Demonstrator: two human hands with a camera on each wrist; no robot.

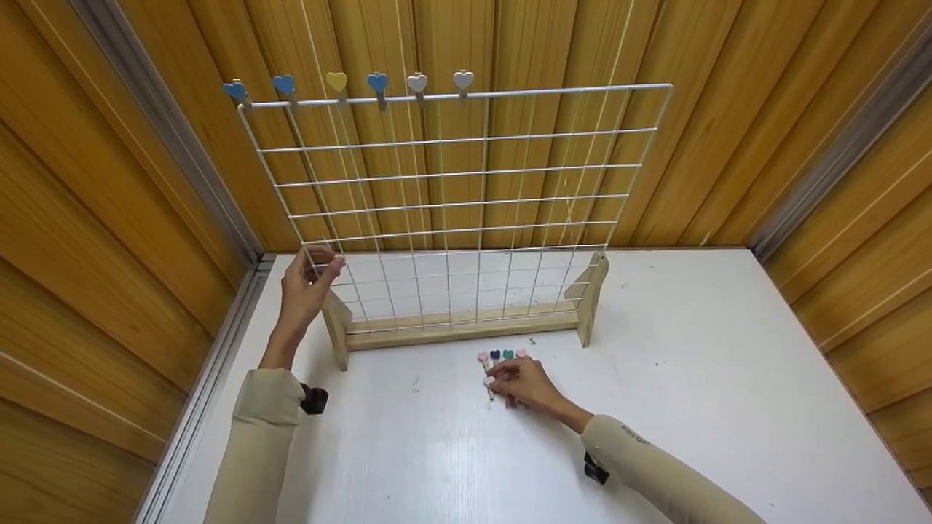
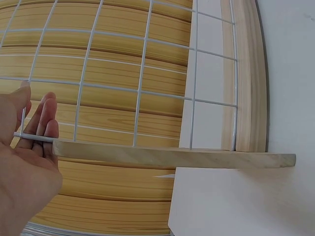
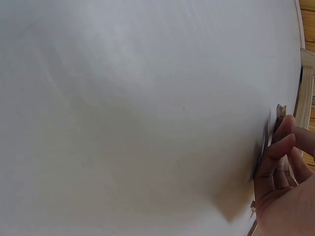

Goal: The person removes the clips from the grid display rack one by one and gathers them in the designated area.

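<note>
Tabletop edges (image 1: 677,252) well beyond right hand (image 1: 526,382)

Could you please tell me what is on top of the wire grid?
Six heart-topped clips stand along the left part of the wire grid's top bar: three blue, one yellow, two white. The short stretches of bar they grip are covered.

Dark lettering (image 1: 635,434) on the right sleeve (image 1: 666,469), illegible.

The grid (image 1: 482,202) is white, the wall (image 1: 721,131) yellow-brown (darkly striped).
</note>
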